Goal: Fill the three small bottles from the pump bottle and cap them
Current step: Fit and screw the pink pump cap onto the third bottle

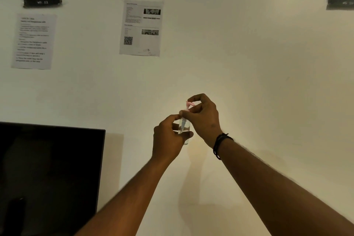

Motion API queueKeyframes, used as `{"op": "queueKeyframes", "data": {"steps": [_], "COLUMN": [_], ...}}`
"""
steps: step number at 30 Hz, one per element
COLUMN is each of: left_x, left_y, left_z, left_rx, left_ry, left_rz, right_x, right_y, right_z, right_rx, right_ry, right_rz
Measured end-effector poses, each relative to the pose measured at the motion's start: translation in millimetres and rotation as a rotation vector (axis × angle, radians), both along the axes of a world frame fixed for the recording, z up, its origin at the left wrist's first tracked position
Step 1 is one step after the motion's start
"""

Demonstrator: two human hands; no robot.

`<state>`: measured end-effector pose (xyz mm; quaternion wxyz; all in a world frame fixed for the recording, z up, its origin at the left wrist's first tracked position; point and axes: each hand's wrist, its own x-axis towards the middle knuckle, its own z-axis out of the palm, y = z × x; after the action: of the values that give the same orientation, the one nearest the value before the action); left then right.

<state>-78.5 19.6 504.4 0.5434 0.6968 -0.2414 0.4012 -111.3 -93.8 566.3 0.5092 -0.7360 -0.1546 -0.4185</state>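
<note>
Room was dim, warm yellowish light — soft arm shadows fell on the wall [249,63]; posted sheets blurred, edges bowed by wide-angle.

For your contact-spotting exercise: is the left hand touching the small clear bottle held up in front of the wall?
Touching. The head view shows the left hand wrapped round the small clear bottle, thumb lying across its front.

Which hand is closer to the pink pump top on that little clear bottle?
Right. The right hand pinches the pink pump top with its fingertips, directly on it. The left hand is lower, gripping the body of the small clear bottle beneath the top.
</note>
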Motion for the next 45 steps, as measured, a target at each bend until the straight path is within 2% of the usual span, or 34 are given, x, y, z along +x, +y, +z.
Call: {"op": "queueKeyframes", "data": {"steps": [7, 15, 21, 32, 38, 45], "left_x": [-1.2, -2.0, -2.7, -1.9, -4.1, -6.7], "left_y": [2.2, 0.5, 0.6, -1.9, 0.7, -3.8], "left_z": [0.9, -3.1, -1.7, -6.0, -4.0, -10.4], "left_rx": [0.006, 0.012, 0.003, 0.007, -0.009, -0.018], "left_ry": [-0.011, -0.003, 0.001, 0.020, 0.015, 0.012], "left_rz": [-0.001, -0.006, -0.034, -0.017, -0.038, -0.038], "right_x": [-0.1, -5.7, -3.7, -3.9, -2.5, -1.4], "right_y": [-1.4, 1.5, 1.3, -0.3, -6.2, -3.6], "right_z": [-1.6, -0.5, -1.6, 0.4, -2.7, -3.1], "right_rx": [0.018, -0.048, 0.020, -0.043, -0.002, -0.081], "right_ry": [0.014, 0.024, 0.036, 0.044, 0.062, 0.045], "right_rz": [0.101, -0.013, 0.043, -0.028, 0.125, 0.022]}}
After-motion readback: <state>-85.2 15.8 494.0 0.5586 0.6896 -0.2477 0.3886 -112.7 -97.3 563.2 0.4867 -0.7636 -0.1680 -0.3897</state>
